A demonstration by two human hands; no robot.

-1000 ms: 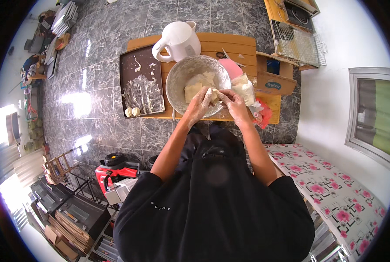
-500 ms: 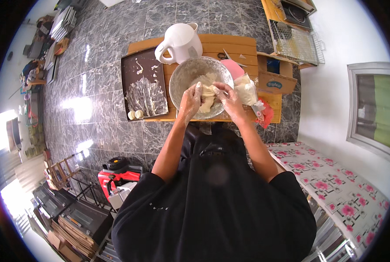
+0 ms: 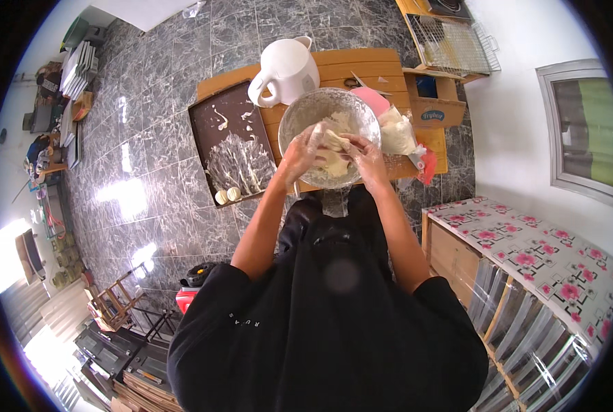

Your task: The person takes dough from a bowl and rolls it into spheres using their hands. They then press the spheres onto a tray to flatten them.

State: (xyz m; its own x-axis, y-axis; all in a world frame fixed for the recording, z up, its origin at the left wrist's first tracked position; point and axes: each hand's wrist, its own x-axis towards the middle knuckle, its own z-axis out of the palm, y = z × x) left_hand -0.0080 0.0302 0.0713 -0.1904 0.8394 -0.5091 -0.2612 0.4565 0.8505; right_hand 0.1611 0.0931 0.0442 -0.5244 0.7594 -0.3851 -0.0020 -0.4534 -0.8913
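A floury metal bowl (image 3: 297, 113) stands on a wooden table, with pale dough (image 3: 335, 165) and loose flour inside. Over the bowl, my left hand (image 3: 305, 150) and my right hand (image 3: 366, 158) pinch a piece of dough (image 3: 335, 142) between them. Flour coats the fingers of both hands. To the left lies a dark baking tray (image 3: 207, 123), greased with pale streaks. Two small dough balls (image 3: 227, 195) sit in its near corner.
Behind the bowl stands a white electric kettle (image 3: 289, 69). Scissors (image 3: 352, 82), a pink round thing (image 3: 372, 101), a bag of flour (image 3: 397, 132) and a red plastic bag (image 3: 427, 167) lie right. A cardboard box (image 3: 438, 113) and flower-patterned surface (image 3: 526, 254) are further right.
The view has shifted and turned slightly. My hands remain over the bowl, still gripping the dough piece, with the fingers a little rearranged around it.
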